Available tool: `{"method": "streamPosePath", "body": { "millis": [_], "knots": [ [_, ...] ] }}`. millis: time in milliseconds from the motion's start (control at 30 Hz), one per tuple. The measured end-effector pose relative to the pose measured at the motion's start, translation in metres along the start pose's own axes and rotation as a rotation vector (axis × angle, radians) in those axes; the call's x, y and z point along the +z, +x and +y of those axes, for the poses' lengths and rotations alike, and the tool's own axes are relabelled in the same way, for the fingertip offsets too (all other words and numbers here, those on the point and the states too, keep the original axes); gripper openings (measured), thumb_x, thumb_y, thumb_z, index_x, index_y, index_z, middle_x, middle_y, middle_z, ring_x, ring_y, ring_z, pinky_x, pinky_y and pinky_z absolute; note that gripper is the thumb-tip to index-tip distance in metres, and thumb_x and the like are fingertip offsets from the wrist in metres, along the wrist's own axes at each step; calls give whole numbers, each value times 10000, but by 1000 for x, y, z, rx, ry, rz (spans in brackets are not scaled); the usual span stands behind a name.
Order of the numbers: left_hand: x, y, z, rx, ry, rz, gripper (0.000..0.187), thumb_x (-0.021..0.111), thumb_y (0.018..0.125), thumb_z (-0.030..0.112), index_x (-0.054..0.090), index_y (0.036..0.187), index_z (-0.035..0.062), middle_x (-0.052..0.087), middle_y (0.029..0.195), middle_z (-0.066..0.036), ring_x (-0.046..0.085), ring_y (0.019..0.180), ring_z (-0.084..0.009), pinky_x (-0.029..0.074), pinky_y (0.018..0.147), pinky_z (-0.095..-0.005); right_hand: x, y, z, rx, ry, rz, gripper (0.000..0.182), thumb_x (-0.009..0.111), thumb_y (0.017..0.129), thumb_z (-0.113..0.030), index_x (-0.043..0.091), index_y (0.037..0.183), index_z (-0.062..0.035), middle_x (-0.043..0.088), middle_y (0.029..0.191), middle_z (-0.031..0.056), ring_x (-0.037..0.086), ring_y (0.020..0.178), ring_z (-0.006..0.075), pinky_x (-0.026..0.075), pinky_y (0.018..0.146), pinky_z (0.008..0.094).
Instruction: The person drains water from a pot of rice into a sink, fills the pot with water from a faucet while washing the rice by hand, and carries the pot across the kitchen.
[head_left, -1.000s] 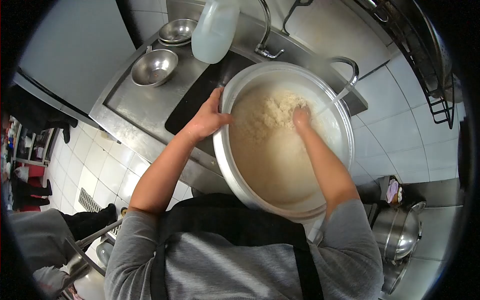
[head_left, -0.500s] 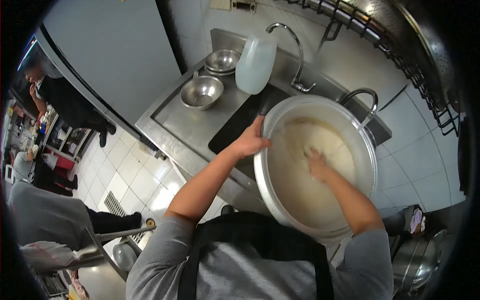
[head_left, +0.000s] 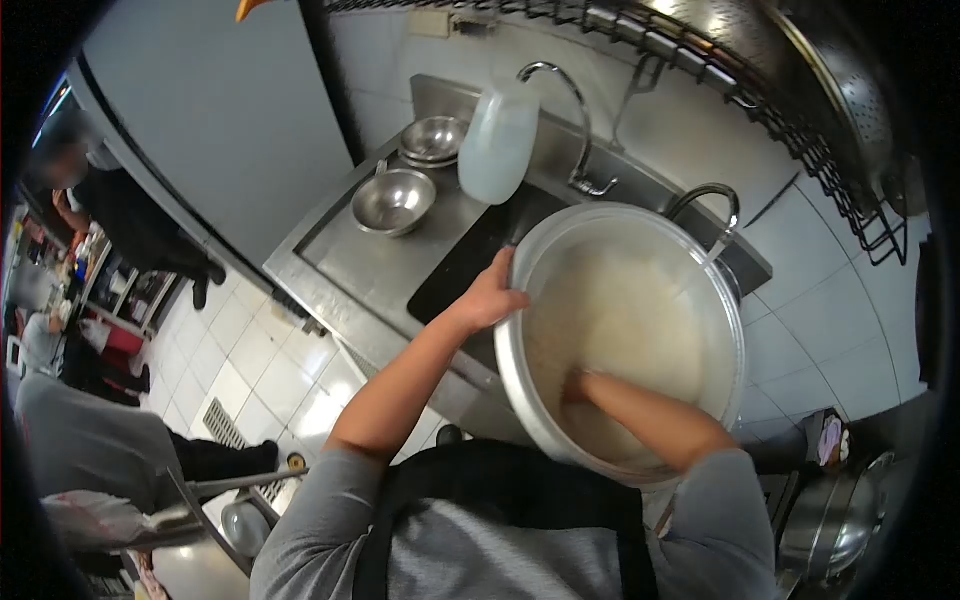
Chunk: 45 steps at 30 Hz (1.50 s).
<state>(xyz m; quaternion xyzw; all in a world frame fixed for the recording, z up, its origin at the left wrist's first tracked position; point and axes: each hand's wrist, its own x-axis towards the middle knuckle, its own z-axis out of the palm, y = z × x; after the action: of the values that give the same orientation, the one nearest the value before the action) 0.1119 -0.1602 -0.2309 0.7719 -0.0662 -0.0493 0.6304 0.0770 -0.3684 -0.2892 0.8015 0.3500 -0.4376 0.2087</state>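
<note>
A large metal pot [head_left: 508, 370] is tilted toward me over the sink. Cloudy water [head_left: 640, 310] fills its lower part, with a pale mass that looks like rice beneath. My left hand [head_left: 488, 295] grips the pot's left rim, thumb and fingers closed around the edge. Inside the pot, my right hand [head_left: 580, 386] is dipped into the cloudy water near the lower left wall; its fingers are hidden below the surface. The right-hand faucet [head_left: 730, 225] points into the pot, and a thin stream seems to run from it.
On the steel counter [head_left: 335, 245] stand a metal bowl [head_left: 393, 203], stacked bowls [head_left: 433, 138] and a translucent plastic jug [head_left: 498, 150]. Another faucet [head_left: 580, 120] rises behind. A wire rack [head_left: 640, 40] overhangs the wall. People [head_left: 130, 215] stand at the left; metal pots [head_left: 835, 520] sit lower right.
My right hand has moved from the middle of the pot toward its lower left and deeper into the water. My left hand stays on the rim. The camera view has shifted slightly.
</note>
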Motion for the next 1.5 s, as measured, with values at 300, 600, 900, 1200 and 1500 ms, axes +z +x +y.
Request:
{"method": "streamPosePath", "body": {
  "millis": [300, 600, 900, 1200, 1500],
  "knots": [
    [3, -11, 26, -49, -150, -64, 773, 621, 610, 61, 268, 1293, -26, 465, 1158, -159, 457, 1077, -242, 337, 947, -311, -32, 33, 149, 376, 379, 283, 509, 437, 826, -471, 571, 1162, -112, 503, 1246, 119, 429, 1190, 303, 309, 1000, 407],
    [8, -22, 32, -10, -265, -66, 738, 605, 598, 26, 286, 1262, -17, 483, 1104, -148, 485, 1018, -225, 385, 892, -314, 50, -80, 200, 435, 1026, 285, 643, 450, 805, -576, 514, 1211, -81, 478, 1272, 124, 468, 1152, 250, 351, 976, 384],
    [7, -22, 32, -23, -208, -71, 760, 594, 602, 36, 261, 1282, -29, 481, 1115, -156, 481, 1025, -230, 376, 907, -315, 89, -71, 96, 103, 1753, -150, 506, 384, 888, -419, 480, 1194, -28, 506, 1226, 127, 516, 1085, 239, 424, 909, 381],
    [7, -25, 37, -17, -165, -64, 758, 611, 611, 33, 265, 1283, -34, 466, 1136, -160, 463, 1051, -231, 353, 931, -307, 22, 16, 35, -443, 2668, 481, 455, 437, 840, -320, 499, 1125, 31, 506, 1195, 190, 518, 1073, 282, 425, 882, 401],
    [4, -22, 33, 11, -100, -52, 766, 643, 596, 81, 292, 1267, -35, 457, 1124, -150, 447, 1051, -221, 336, 942, -304, -28, 36, 169, 627, 1017, 1044, 400, 494, 792, -229, 534, 1055, 70, 511, 1162, 245, 514, 1071, 329, 414, 876, 425]
  ]
}}
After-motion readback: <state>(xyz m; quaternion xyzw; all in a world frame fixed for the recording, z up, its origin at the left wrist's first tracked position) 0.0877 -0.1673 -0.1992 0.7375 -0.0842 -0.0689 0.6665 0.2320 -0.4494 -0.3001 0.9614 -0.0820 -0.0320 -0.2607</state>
